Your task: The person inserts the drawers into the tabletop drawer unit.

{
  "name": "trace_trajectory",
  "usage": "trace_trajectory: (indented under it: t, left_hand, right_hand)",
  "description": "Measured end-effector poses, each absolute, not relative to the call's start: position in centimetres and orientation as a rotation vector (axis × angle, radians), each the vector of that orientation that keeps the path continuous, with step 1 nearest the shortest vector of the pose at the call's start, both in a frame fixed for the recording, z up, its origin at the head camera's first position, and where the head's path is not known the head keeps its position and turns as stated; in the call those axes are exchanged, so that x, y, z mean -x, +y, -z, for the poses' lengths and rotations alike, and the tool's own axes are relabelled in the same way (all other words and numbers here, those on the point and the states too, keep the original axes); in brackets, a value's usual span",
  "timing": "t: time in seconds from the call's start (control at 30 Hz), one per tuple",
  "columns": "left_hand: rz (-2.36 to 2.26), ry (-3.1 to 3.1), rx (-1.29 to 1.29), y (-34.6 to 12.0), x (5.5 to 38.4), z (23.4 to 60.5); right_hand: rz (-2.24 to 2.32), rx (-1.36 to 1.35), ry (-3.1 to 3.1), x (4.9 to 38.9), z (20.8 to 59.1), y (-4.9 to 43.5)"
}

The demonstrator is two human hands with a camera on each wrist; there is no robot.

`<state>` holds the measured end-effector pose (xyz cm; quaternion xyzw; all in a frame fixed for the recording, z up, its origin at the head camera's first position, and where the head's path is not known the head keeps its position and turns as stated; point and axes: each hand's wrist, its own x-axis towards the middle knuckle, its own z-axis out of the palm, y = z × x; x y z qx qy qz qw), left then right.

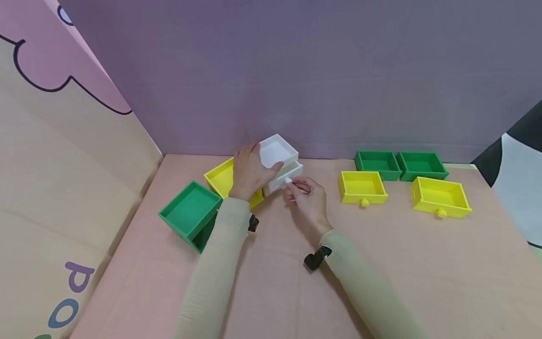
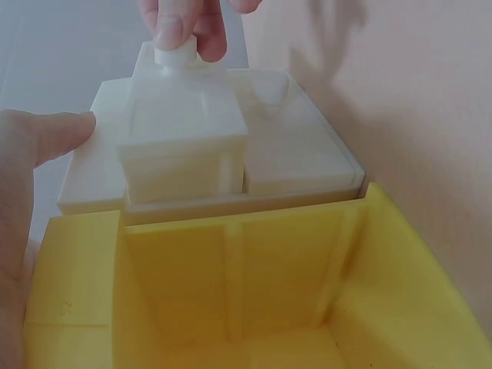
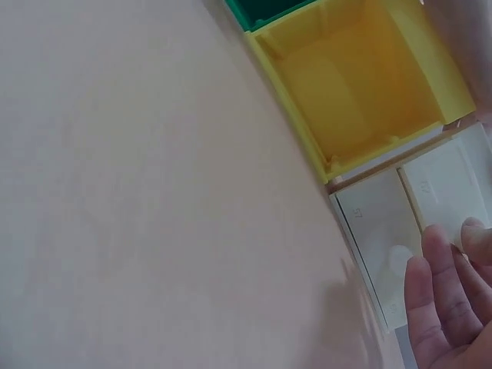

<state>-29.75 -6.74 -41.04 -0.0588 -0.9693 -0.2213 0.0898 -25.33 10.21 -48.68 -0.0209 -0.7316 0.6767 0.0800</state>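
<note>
Thumb and fingertips of the right hand pinch the white knob of a white drawer at the white cabinet, just past the yellow casing and green casing; its knob side faces near right and its long axis slants from near left to far right, though I can't tell how deep it sits. The left hand lies spread against the cabinet, thumb stretched along its edge. Off to the right, two yellow drawers point their knobs nearward before two green trays.
</note>
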Motion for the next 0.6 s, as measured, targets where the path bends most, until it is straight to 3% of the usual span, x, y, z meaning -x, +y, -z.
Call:
trace_trajectory:
  t: [0.6]
  left_hand:
    - [0.669, -2.892, 0.165, -6.81, 29.82, 41.02]
  right_hand:
    - [-2.067, 0.128, -2.22, 25.83, 48.6, 9.81]
